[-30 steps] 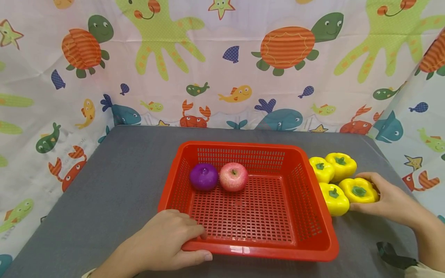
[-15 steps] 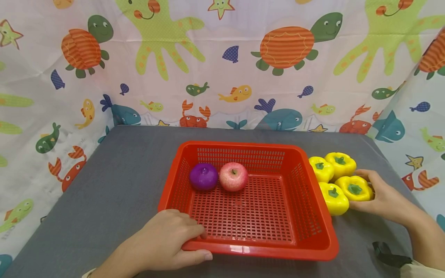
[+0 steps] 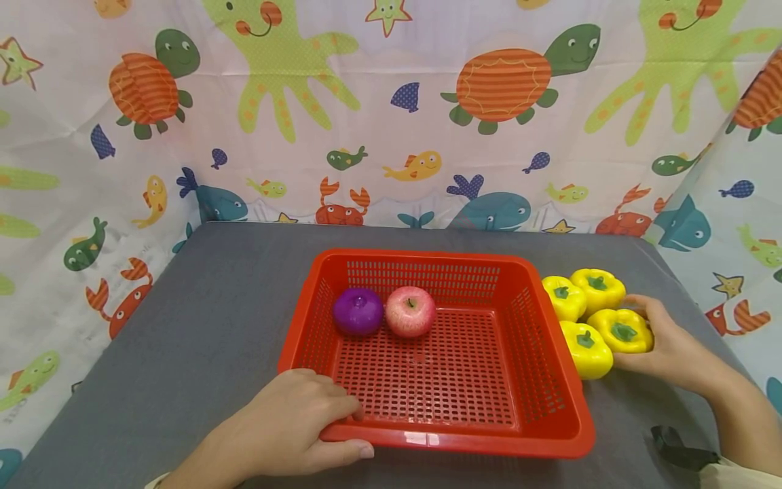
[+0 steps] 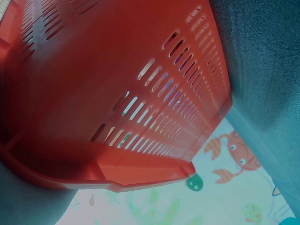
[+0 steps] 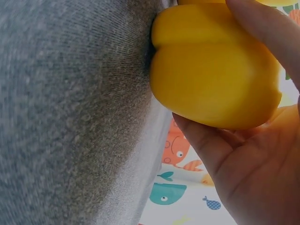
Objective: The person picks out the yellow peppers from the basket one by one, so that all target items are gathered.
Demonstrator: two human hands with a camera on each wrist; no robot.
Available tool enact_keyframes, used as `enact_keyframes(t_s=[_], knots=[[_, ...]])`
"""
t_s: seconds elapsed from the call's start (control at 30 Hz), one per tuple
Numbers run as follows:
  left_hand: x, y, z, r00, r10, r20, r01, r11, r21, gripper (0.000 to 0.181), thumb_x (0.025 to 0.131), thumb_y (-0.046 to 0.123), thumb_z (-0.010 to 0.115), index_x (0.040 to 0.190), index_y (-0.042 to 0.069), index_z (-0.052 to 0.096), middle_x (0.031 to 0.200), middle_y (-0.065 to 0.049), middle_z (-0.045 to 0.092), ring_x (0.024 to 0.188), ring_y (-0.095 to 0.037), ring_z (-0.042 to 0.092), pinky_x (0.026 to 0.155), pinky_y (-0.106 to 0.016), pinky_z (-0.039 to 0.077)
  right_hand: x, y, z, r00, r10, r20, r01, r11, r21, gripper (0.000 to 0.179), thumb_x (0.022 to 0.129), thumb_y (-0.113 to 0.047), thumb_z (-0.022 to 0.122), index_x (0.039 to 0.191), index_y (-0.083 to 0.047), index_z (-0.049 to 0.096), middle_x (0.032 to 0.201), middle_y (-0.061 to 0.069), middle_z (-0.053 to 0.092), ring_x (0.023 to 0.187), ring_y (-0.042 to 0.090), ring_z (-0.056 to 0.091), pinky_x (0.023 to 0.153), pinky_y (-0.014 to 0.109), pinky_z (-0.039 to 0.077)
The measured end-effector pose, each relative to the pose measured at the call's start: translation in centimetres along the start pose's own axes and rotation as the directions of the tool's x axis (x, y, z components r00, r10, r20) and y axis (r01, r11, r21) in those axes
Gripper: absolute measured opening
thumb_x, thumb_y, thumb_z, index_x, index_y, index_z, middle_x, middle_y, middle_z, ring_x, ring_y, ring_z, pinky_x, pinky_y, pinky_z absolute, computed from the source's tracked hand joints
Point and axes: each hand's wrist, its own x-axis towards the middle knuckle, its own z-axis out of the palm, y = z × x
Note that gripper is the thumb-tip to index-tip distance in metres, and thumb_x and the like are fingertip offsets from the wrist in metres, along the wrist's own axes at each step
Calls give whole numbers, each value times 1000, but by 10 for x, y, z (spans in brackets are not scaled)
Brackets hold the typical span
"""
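My right hand (image 3: pixel 681 350) holds a yellow bell pepper (image 3: pixel 622 331) from its right side. In the right wrist view, thumb and fingers lie around that pepper (image 5: pixel 215 65), which sits against the grey cloth. Other yellow peppers stand close by: one in front (image 3: pixel 586 352), one behind (image 3: pixel 597 288) and one near the basket's side (image 3: pixel 565 299). My left hand (image 3: pixel 290 421) grips the near left corner of a red plastic basket (image 3: pixel 476 441), thumb outside and fingers over the rim. Inside lie a purple round vegetable (image 3: pixel 358 311) and a pink-red apple (image 3: pixel 411 311), side by side.
A grey cloth (image 3: pixel 201 326) covers the table under everything. Behind and at both sides hangs a white curtain (image 3: pixel 373 109) printed with sea animals. A black strap (image 3: pixel 681 448) sticks out near the right sleeve. The basket's slotted wall (image 4: pixel 154 93) fills much of the left wrist view.
My right hand has shifted the held pepper slightly left, up against the other peppers. The left hand and the basket have stayed in place.
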Motion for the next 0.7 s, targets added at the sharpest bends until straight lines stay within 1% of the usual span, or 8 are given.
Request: enact_keyframes(t_s=[0.27, 0.7], knots=[[0, -1, 1, 1000, 8, -15, -8, 1000, 8, 44, 95, 65, 50, 96, 28, 73, 88, 21, 67, 77, 2, 61, 70, -29, 48, 2, 0, 1, 1000, -3, -22, 4, 1000, 26, 118, 80, -25, 85, 153, 1, -3, 126, 35, 35, 104, 43, 47, 69, 20, 49], [0, -1, 2, 1000, 2, -6, -2, 1000, 3, 45, 96, 66, 49, 96, 28, 73, 89, 21, 67, 78, 2, 61, 71, -30, 49, 3, 3, 2, 999, -28, -26, 28, 1000, 1, 116, 81, -26, 85, 157, -3, -1, 129, 34, 38, 104, 42, 50, 70, 21, 48]])
